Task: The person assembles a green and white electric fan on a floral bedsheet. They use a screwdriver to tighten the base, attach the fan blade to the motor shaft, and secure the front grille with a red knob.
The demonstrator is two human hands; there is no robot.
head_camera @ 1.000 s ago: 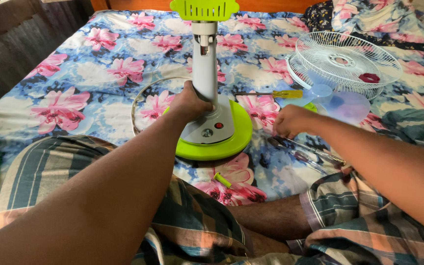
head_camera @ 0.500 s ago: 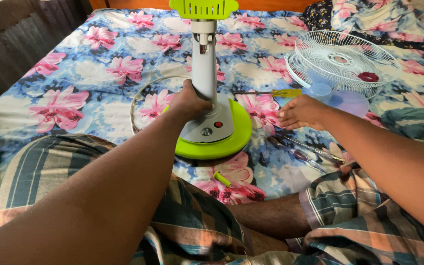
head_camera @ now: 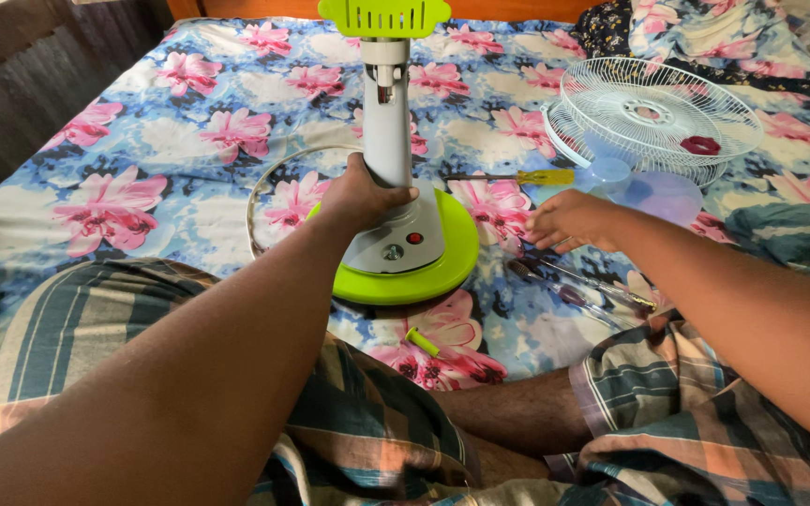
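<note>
On the bed with its blue sheet of pink flowers [head_camera: 189,122], the left hand [head_camera: 365,195] is clenched around the white plastic fan column [head_camera: 388,122], which stands upright on its lime-green round base [head_camera: 442,262]. Right of the column, the right hand [head_camera: 569,220] hovers with fingers spread, grasping nothing, just below the yellow-handled screwdriver [head_camera: 517,176]. Farther right lies the white wire fan grille [head_camera: 658,117].

Open bedsheet [head_camera: 189,178] left of the fan stand [head_camera: 388,141]; right side crowded: screwdriver [head_camera: 517,177], wire guard [head_camera: 653,117], blue blade [head_camera: 644,192]; second screwdriver [head_camera: 578,286] just beside right knee.
</note>
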